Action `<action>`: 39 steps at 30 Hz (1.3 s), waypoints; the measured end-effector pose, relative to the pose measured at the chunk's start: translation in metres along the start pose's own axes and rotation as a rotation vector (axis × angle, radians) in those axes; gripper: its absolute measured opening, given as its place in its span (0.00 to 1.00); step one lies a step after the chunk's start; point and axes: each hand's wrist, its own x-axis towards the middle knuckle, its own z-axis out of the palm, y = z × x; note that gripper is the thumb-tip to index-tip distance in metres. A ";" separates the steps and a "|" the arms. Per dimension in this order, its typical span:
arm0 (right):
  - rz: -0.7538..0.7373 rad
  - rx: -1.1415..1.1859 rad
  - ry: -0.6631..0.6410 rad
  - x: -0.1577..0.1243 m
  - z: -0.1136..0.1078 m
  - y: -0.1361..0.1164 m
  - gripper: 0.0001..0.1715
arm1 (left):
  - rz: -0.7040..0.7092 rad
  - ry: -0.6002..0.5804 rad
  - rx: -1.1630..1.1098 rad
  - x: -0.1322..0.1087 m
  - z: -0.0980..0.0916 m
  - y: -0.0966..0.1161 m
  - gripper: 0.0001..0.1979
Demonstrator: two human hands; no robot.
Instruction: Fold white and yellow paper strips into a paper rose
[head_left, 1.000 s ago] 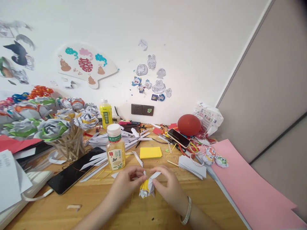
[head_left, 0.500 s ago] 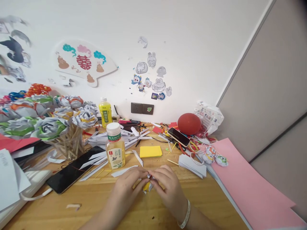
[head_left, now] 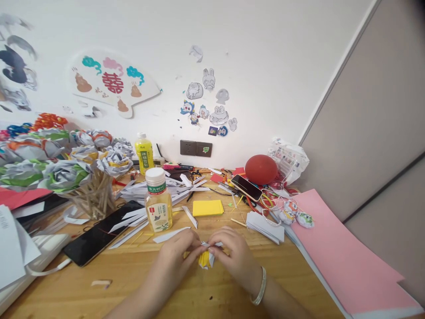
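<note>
Between my two hands is a small folded piece of yellow and white paper (head_left: 205, 259), its upper part partly covered by fingers. My left hand (head_left: 181, 250) pinches its left side with thumb and forefinger. On the other side, my right hand (head_left: 234, 252) grips a white edge of the same paper; a silvery bangle circles that wrist. Just beyond the hands lie a stack of yellow paper (head_left: 208, 208) and a white paper strip (head_left: 171, 235). A stack of white paper (head_left: 265, 227) rests to the right.
A tea bottle (head_left: 158, 204) stands left of centre, with a black tablet-like device (head_left: 99, 237) beside it. Paper flowers on sticks (head_left: 68, 175) crowd the left. A phone (head_left: 246, 188), a red balloon (head_left: 261, 169) and pink card (head_left: 345, 257) are on the right.
My fingers have shifted on the folded paper, and more of its yellow and white surface shows now. My right hand has moved slightly right. The view has shifted a little.
</note>
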 end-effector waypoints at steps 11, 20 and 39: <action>0.551 0.590 -0.283 -0.002 0.005 0.023 0.19 | -0.494 -0.407 -0.630 0.005 0.018 -0.023 0.15; 0.555 0.609 -0.258 -0.005 0.010 0.025 0.21 | -0.514 -0.490 -0.639 0.006 0.018 -0.025 0.18; 0.223 0.105 -0.201 -0.002 -0.002 0.011 0.06 | -0.355 -0.485 -0.438 0.007 0.001 -0.015 0.09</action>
